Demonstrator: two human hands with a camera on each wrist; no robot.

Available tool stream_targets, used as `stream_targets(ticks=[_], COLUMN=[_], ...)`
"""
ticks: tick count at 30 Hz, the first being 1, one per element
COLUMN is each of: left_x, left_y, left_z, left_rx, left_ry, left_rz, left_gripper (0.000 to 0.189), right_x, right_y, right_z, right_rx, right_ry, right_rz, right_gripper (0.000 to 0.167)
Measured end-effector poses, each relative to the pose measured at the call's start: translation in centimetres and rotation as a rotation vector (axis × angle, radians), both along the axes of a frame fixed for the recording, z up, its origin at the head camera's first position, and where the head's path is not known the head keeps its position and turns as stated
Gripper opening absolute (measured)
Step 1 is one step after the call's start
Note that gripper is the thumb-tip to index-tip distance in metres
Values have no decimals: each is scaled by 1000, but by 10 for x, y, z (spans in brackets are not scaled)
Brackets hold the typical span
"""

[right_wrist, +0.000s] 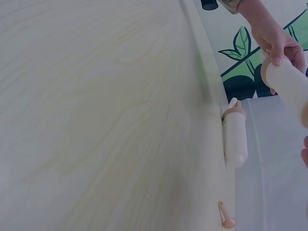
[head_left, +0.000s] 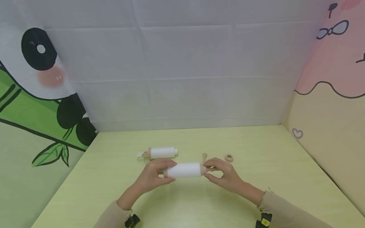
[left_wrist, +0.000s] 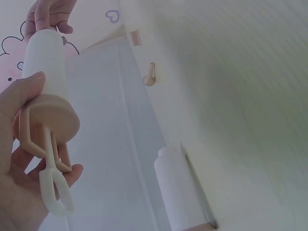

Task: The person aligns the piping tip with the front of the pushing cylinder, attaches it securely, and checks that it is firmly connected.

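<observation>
Level above the table, both my hands hold a white syringe-like tube with peach end pieces. My left hand grips its left end, thumb and fingers on opposite sides. In the left wrist view, a peach flange with bent finger grips and a white plunger ring extend from that end. My right hand pinches the narrow peach tip at the right end. Behind the tube lies a small peach nozzle-like piece, with a peach ring to its right.
A second, similar white tube lies behind my left hand, its plunger end to the left. The pale wood-look table meets a white cloth at the back, with printed panels at both sides.
</observation>
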State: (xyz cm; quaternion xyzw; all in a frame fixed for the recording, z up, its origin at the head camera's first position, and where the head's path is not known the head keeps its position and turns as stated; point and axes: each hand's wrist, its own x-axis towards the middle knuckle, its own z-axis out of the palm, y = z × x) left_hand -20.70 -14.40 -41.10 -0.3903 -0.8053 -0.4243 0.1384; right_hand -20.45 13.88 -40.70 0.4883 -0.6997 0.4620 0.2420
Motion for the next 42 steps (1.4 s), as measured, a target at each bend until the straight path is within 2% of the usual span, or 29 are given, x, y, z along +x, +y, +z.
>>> stream_targets(ticks=[4, 7, 12, 17, 25, 31, 35, 42], left_x=[1, 1, 2, 2, 2, 0, -1, -4], left_y=[0, 0, 1, 1, 2, 1, 0, -2], left_z=[0, 2, 3, 3, 4, 0, -2, -5], left_rx=[-1, -5, 8, 18, 11, 6, -7, 6], left_ry=[11, -4, -45, -53, -20, 24, 42, 33], left_rz=[-4, 3, 10, 9, 24, 11, 15, 19], left_gripper=[40, 41, 42, 42, 42, 42, 41, 41], right_x=[-1, -1, -1, -1, -17, -21, -17, -16], right_y=[0, -2, -3, -3, 3, 5, 2, -2], right_z=[-2, -2, 1, 2, -24, -33, -27, -22], right_rx=[-26, -47, -61, -43, -24, -3, 0, -36], right_ry=[-2, 27, 77, 81, 29, 16, 15, 67], right_rz=[31, 47, 46, 34, 16, -4, -12, -7], right_gripper=[36, 34, 34, 40, 37, 34, 39, 32])
